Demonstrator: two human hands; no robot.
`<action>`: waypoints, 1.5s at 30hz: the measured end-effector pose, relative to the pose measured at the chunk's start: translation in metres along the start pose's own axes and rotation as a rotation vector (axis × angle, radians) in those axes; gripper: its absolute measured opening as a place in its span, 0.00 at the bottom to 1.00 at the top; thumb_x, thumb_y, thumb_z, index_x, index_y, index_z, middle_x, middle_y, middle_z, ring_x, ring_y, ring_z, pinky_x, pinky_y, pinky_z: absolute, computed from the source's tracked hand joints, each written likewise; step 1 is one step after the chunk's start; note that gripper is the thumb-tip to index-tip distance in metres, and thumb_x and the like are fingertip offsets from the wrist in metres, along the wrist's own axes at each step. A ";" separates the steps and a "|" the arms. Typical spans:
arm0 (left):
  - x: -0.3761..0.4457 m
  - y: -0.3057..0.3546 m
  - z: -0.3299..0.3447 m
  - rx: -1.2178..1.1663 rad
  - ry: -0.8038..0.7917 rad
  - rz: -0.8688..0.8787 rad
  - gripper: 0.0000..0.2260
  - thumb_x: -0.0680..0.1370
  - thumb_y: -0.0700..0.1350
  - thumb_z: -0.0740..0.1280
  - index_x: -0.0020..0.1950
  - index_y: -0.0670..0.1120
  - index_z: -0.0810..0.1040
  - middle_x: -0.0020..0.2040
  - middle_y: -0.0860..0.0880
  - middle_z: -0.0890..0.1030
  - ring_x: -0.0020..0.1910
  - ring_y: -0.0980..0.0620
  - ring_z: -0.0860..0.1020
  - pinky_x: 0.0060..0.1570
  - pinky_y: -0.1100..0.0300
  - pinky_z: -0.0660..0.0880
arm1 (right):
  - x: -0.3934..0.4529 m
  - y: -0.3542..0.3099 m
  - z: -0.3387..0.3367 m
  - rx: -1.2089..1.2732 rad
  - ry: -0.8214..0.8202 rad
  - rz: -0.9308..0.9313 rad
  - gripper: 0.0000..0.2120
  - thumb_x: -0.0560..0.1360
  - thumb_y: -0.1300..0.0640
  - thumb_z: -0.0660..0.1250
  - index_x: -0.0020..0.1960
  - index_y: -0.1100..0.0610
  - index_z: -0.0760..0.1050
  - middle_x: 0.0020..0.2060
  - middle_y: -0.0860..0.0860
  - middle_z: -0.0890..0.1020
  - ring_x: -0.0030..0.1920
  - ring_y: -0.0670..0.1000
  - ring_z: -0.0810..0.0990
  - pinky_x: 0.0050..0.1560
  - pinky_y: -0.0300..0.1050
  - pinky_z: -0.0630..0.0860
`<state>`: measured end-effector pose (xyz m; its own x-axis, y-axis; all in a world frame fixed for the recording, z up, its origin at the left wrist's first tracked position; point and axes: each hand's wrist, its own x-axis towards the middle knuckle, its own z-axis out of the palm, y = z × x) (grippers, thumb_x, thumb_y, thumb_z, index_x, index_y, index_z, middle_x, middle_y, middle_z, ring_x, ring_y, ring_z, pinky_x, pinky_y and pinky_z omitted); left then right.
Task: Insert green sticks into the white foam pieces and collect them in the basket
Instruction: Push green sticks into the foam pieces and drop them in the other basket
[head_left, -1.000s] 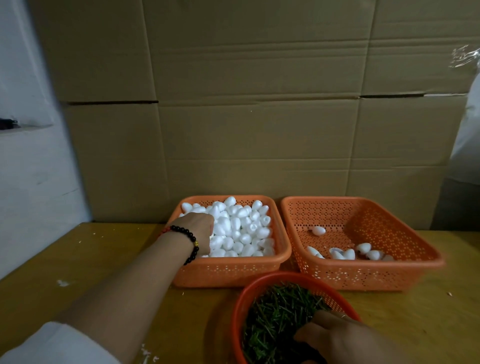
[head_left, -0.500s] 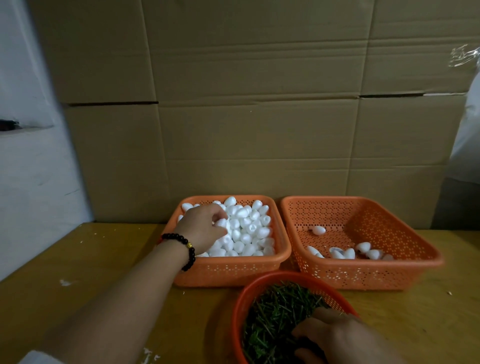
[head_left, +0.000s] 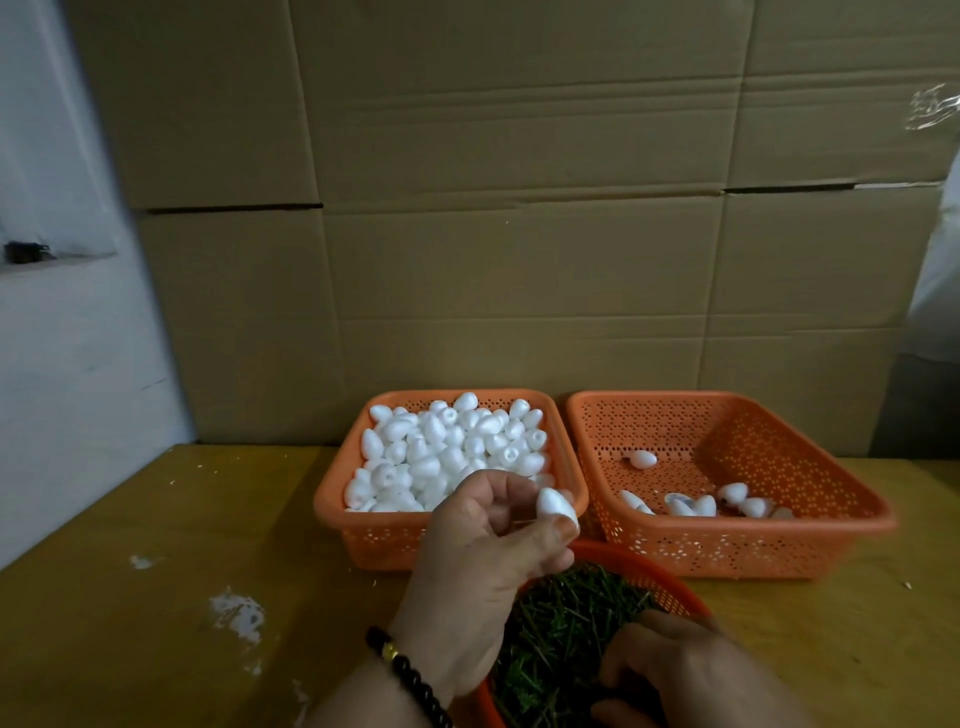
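Left hand (head_left: 483, 545) pinching white foam piece (head_left: 555, 506) at 12 o'clock of stick bowl (head_left: 670, 584); prob. light, dentable, so grip sides gently. Right hand (head_left: 670, 670) curled among green sticks (head_left: 561, 623), hold unclear.

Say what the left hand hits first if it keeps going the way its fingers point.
Likely the near rim of the full basket: the left hand, pinching a foam piece, points up and away toward it. Depth is unclear; it may pass above the rim.

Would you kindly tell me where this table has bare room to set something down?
Bare yellow tabletop lies left of the full orange foam basket; a smaller strip lies before the right orange basket. Crowded: the round stick basket, where both hands work.
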<state>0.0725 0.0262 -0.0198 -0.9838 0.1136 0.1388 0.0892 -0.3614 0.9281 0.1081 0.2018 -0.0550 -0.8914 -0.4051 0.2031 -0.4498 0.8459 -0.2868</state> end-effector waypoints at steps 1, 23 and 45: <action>-0.001 0.002 0.001 -0.028 -0.004 -0.006 0.18 0.62 0.40 0.76 0.48 0.41 0.77 0.47 0.42 0.84 0.48 0.44 0.82 0.41 0.57 0.79 | 0.000 -0.002 -0.001 -0.006 -0.007 0.008 0.18 0.72 0.34 0.60 0.57 0.41 0.71 0.49 0.32 0.70 0.56 0.34 0.67 0.58 0.27 0.59; -0.008 0.014 0.001 -0.452 -0.138 -0.282 0.14 0.70 0.35 0.66 0.55 0.41 0.76 0.55 0.37 0.82 0.39 0.48 0.83 0.34 0.59 0.79 | -0.005 -0.008 0.002 -0.052 0.294 -0.089 0.17 0.49 0.42 0.77 0.32 0.39 0.72 0.29 0.33 0.73 0.34 0.34 0.76 0.38 0.34 0.78; -0.003 0.005 -0.003 -0.614 -0.163 -0.390 0.15 0.70 0.33 0.65 0.57 0.35 0.80 0.55 0.34 0.81 0.36 0.49 0.79 0.31 0.60 0.78 | -0.004 -0.007 0.000 0.065 0.506 -0.057 0.20 0.48 0.57 0.84 0.32 0.45 0.79 0.29 0.37 0.79 0.30 0.40 0.79 0.32 0.34 0.75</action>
<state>0.0759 0.0217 -0.0166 -0.8863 0.4580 -0.0678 -0.4119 -0.7131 0.5672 0.1148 0.1976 -0.0536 -0.7340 -0.2176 0.6434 -0.5140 0.7972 -0.3167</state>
